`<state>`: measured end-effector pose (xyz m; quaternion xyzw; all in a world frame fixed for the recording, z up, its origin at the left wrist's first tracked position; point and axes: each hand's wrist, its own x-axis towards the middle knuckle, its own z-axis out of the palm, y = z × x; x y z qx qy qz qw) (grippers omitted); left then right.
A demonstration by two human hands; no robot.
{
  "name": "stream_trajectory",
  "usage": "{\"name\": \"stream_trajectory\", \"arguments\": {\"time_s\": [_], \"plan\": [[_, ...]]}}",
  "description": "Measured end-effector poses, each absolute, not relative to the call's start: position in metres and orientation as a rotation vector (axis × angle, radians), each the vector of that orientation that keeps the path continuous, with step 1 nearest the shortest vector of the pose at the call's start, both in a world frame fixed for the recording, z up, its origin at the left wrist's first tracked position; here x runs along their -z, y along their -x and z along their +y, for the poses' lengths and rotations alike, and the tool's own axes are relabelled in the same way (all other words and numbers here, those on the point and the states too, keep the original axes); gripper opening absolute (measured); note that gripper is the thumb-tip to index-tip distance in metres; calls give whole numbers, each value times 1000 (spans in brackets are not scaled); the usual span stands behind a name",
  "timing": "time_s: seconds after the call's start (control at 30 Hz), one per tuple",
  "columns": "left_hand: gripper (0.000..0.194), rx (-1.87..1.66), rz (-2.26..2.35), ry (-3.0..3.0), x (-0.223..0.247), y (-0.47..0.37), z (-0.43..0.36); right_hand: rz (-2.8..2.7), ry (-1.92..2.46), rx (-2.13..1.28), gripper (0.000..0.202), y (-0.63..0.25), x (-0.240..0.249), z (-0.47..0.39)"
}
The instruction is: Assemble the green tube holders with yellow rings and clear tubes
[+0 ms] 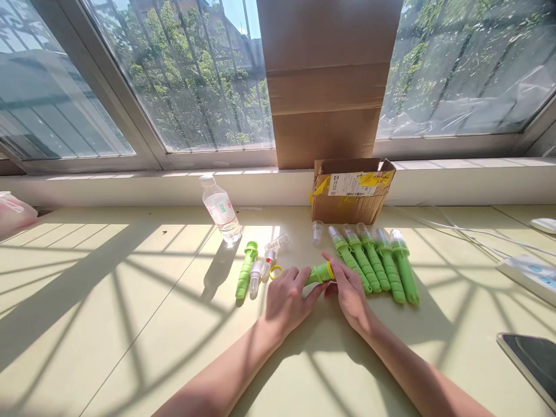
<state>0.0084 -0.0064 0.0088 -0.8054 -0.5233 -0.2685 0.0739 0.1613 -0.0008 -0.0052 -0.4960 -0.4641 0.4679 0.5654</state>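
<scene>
Forearms (226, 365) slant inward from the bottom edge and meet near the middle of the pale tabletop (165, 359), wrists low, backs of both hands turned mostly upward. Left hand (284, 298) is bent over a green ribbed handle (319, 273), its fingers curled together around the far side and its thumb reaching along the near side. Right hand (351, 295) closes on the other end, fingers and thumb pinching at the yellow ring (330, 270) around that end.

Much of the handle's left part is covered by the left hand, and the right fingers hide whatever lies just past the ring; the exact contact of each fingertip there cannot be made out. Both forearms are cut off by the lower edge, and a dark-screened phone (532, 362) is cut off at the right.

The handle lies roughly level between the two hands, its ribbed stretch showing in the gap, with the ring beside the right thumb and fingers. Just right of that hand, five green handles with clear tops (377, 263) lie side by side. To the left are a capless green handle (247, 271), small clear parts (255, 279) and a loose yellow ring (275, 271); farther back stand a water bottle (220, 209) and an open carton (347, 200).
</scene>
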Motion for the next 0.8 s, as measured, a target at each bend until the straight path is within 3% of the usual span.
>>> {"name": "stream_trajectory", "arguments": {"time_s": [0.33, 0.8], "plan": [[22, 797, -1548, 2469, -11, -7, -8, -979, 1036, -1247, 42, -165, 3, 4], [24, 974, -1439, 2498, -10, -3, -6, -987, 968, -1387, 45, -171, 2, 8]]}}
